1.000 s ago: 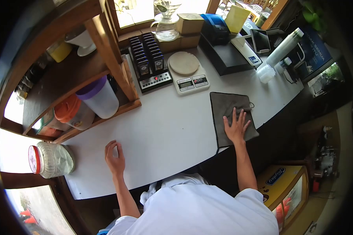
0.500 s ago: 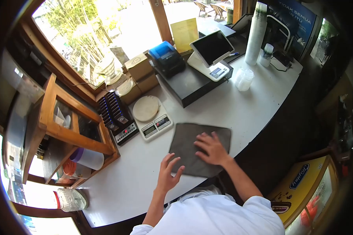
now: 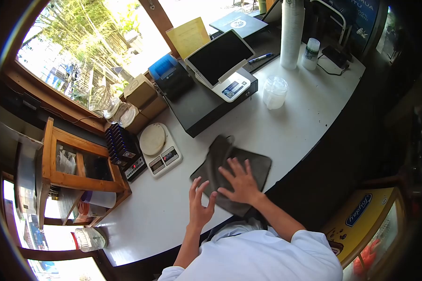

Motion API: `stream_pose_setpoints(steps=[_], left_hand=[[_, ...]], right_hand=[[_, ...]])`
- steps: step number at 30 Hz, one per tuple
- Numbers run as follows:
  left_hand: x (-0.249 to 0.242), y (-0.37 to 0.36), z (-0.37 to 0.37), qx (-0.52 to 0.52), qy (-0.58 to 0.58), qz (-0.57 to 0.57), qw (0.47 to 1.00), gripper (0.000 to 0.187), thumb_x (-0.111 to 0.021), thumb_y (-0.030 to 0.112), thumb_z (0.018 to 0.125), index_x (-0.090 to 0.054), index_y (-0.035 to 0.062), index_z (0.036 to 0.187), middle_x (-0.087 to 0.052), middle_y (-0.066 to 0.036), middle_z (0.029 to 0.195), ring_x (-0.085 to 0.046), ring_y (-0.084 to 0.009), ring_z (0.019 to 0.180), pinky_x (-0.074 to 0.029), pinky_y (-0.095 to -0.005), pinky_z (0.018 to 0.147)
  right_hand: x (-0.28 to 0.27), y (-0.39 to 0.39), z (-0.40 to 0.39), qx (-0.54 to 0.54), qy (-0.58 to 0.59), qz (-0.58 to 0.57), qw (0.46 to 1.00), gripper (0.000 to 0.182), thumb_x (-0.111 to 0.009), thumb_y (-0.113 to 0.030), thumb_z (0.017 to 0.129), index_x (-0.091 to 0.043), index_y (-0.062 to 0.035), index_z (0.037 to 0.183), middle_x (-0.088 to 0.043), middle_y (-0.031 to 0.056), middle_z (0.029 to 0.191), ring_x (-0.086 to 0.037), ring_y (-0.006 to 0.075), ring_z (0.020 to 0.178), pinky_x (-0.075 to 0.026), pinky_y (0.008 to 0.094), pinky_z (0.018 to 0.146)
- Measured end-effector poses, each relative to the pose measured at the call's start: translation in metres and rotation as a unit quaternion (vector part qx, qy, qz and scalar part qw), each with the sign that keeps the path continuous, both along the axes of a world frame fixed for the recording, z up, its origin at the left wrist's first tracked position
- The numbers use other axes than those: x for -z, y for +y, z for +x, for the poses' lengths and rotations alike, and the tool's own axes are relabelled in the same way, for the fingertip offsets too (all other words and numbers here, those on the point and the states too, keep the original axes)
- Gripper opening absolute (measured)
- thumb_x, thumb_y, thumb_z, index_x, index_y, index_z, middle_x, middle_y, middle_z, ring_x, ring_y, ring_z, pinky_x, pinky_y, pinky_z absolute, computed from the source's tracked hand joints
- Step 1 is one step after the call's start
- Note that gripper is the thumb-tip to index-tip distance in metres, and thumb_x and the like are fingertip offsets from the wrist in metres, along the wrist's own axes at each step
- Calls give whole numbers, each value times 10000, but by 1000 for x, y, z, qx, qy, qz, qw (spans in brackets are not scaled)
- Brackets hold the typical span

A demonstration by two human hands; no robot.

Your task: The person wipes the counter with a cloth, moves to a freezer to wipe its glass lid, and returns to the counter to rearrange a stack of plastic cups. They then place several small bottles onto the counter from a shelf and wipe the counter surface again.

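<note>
1. Right hand: fingers spread on cloth, which lies rumpled beneath them.
2. Left hand: fingers apart, slightly curled, beside cloth's edge; contact unclear.
3. Scale: beyond left fingertips.

Reads "Joyday" on the yellow cabinet; on the blue sign, partly cut off, seems to read "MUA" above "ITU".

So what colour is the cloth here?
The cloth is dark grey, clearest in the head view.

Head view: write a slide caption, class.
Right hand spread over a dark cloth on a white counter, left hand open nearby.
</note>
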State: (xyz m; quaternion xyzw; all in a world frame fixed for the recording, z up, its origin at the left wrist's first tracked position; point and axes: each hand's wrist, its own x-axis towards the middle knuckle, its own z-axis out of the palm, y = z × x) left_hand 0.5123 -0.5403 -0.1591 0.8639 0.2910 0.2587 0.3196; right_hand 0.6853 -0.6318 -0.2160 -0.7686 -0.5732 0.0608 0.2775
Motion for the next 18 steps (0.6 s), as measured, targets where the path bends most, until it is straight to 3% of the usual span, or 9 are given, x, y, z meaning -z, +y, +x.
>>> stream_pose_setpoints(steps=[1,3,4,6,8,10,11,13,18], left_hand=[[11,1,4,20,20,-17,999,503,-667,264,969,-520,98,1420,-393,-197,1541,-347,-403,1448,-276,-521,1177],[30,0,5,-29,85,-50,995,599,-588,425,996,-451,131,1499,-334,-205,1587,-242,-417,1498,-117,-621,1195],[44,6,-4,-48,123,-8,991,629,-567,463,994,-427,145,1518,-313,-204,1600,-225,-416,1505,-108,-628,1194],[65,20,-46,-86,200,72,973,691,-526,540,989,-380,174,1556,-271,-201,1626,-189,-413,1520,-88,-643,1191],[62,36,-97,-140,283,123,941,741,-523,585,970,-352,190,1573,-246,-199,1640,-187,-412,1520,-82,-630,1199],[61,53,-152,-263,301,66,915,748,-510,597,968,-352,189,1574,-226,-187,1653,-170,-401,1531,-65,-605,1212],[61,61,-179,-330,312,30,890,743,-488,600,978,-336,195,1582,-207,-180,1661,-152,-388,1539,-57,-594,1217],[66,76,-228,-448,334,-17,829,731,-410,622,1005,-308,202,1594,-175,-169,1672,-121,-363,1549,-43,-592,1222],[64,84,-228,-537,337,-63,771,747,-367,585,1036,-205,146,1618,-128,-188,1677,-79,-378,1553,-28,-620,1214]], right_hand=[[-4,3,-15,-59,29,47,997,647,-659,-435,898,-507,-153,1460,-393,227,1551,-336,385,1468,-217,577,1207],[3,7,-25,-92,154,116,977,471,-681,-275,878,-610,-126,1319,-570,192,1352,-525,354,1286,-390,478,1096],[-2,12,-26,-111,214,149,959,391,-693,-195,868,-662,-112,1249,-659,174,1252,-620,339,1195,-476,428,1041],[-21,4,-6,-40,201,189,960,228,-693,-69,842,-716,-76,1069,-724,108,928,-709,288,881,-554,361,815],[-19,-13,15,56,211,205,954,137,-668,-62,896,-723,-57,1021,-714,112,883,-706,236,739,-553,341,655],[-18,-39,41,136,203,169,955,136,-677,-98,917,-723,-52,1037,-712,125,842,-685,192,636,-524,325,539],[-26,-51,49,188,167,122,960,130,-683,-114,917,-722,-61,1030,-682,118,717,-657,195,577,-507,317,529],[-19,-69,61,256,120,132,950,96,-675,-131,932,-718,-63,984,-577,84,539,-571,191,462,-447,322,484],[-30,-71,47,292,104,103,945,203,-693,-265,930,-723,-65,918,-532,64,498,-552,189,448,-416,336,476]])
